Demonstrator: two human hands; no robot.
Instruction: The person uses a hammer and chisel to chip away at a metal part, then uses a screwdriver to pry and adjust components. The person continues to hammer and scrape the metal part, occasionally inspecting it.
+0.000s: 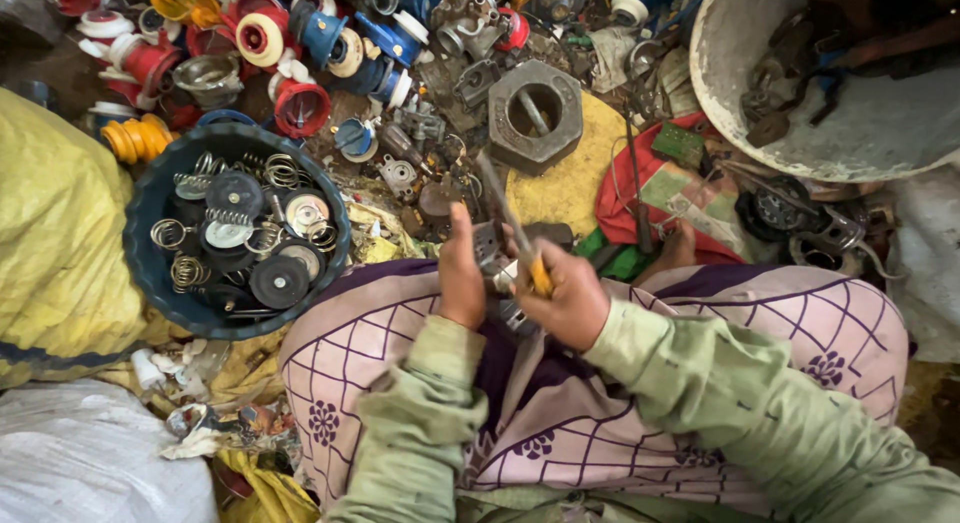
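Head view: right hand (566, 301) grips screwdriver (508, 221), tip pointing up-left.

The screwdriver (510, 223) has a dull grey metal shaft and a glossy yellow plastic handle. The bowl (150, 253) is dark matt plastic, holding shiny wire springs (187, 271) and black discs (278, 280) — matt. The big nut (535, 113) is rough grey metal; the sleeves (720, 393) are soft green cloth — creased.

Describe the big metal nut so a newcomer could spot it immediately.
Start at the round yellow pad above the person's hands. On its upper left edge sits the large grey hexagonal nut. Unlike the red and blue plastic parts nearby, it is bare metal with a wide central hole.
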